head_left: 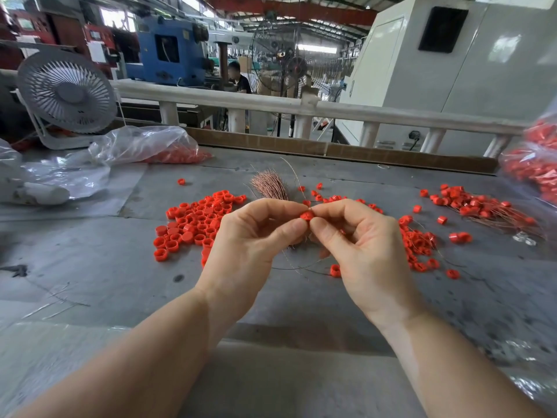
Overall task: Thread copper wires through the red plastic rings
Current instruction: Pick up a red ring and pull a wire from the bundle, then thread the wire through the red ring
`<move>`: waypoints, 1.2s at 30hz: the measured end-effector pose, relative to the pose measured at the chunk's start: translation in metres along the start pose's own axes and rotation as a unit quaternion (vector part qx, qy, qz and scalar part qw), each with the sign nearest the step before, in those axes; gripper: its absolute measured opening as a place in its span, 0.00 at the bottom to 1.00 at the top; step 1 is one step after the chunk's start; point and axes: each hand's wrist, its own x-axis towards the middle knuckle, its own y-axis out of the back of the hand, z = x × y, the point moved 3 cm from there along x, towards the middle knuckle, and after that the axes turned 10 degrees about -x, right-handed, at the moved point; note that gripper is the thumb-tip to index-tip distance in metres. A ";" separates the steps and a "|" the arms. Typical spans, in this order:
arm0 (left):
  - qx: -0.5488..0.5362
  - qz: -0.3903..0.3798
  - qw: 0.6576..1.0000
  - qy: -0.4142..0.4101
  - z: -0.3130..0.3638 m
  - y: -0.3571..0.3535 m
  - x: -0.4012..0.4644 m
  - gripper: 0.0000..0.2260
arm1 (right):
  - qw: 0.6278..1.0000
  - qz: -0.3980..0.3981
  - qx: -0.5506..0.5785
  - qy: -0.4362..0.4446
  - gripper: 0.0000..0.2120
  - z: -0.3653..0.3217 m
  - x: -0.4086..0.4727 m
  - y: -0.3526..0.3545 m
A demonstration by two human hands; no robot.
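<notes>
Just in front of the copper wire bundle (pixel 269 184), the left hand (pixel 250 236) pinches one red ring (pixel 306 216) steady while the right hand (pixel 361 239) pinches at its rim, apparently feeding a wire; loose rings (pixel 193 221) lie left.

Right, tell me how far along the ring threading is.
Done: a pile of threaded rings with copper wires trailing lies on the right of the table. In hand: the left hand and right hand pinch one red ring between them. Left: a big heap of loose rings on the left, the copper wire bundle, and bagged rings.
</notes>
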 end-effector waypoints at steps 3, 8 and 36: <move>0.010 -0.004 1.000 -0.004 0.001 -0.001 -0.001 0.08 | 1.000 0.009 -0.007 -0.001 0.10 -0.001 -0.001 0.001; 0.022 0.001 1.000 -0.009 0.001 -0.001 -0.002 0.08 | 1.000 0.007 0.002 -0.010 0.10 -0.003 -0.002 -0.001; -0.143 -0.008 0.985 0.099 -0.001 -0.003 0.001 0.07 | 0.994 -0.013 0.101 -0.049 0.07 -0.001 0.002 0.000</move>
